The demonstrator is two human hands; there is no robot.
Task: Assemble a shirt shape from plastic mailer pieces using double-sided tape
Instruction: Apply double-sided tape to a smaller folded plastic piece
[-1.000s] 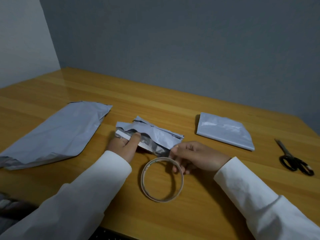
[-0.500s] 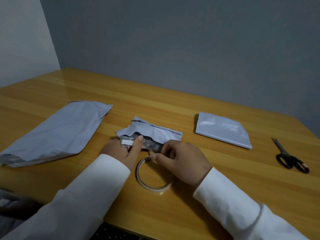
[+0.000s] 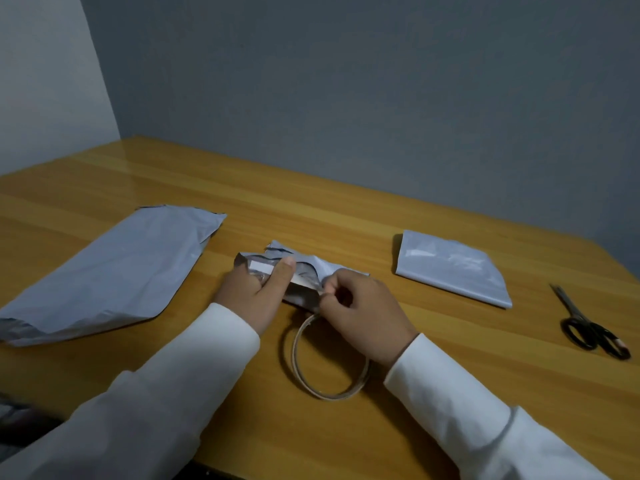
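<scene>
left hand (image 3: 256, 292) pins a white strip of tape (image 3: 261, 267) onto the small mailer piece (image 3: 304, 275) at frame centre, thumb pressed flat on the strip. right hand (image 3: 356, 306) sits just right of it, fingers curled, pinching the strip's free end near the piece's lower edge. tape roll (image 3: 329, 358) lies on the table (image 3: 346, 220) below the hands, its near side under the right wrist.

large mailer piece (image 3: 110, 271) lies flat at left of frame, another folded piece (image 3: 450, 268) at right, both well apart from the hands. scissors (image 3: 588, 327) at far right, untouched.

risks, as judged: strip may tear unevenly or lift off if pulled against a weak pin; thin film could crease under the thumb and bond crooked; adhesive could catch the fingers.

hard to tell: whether the strip is already cut from the roll; the pinch point is shadowed. piece's underside hidden. left piece cut off at frame edge.
</scene>
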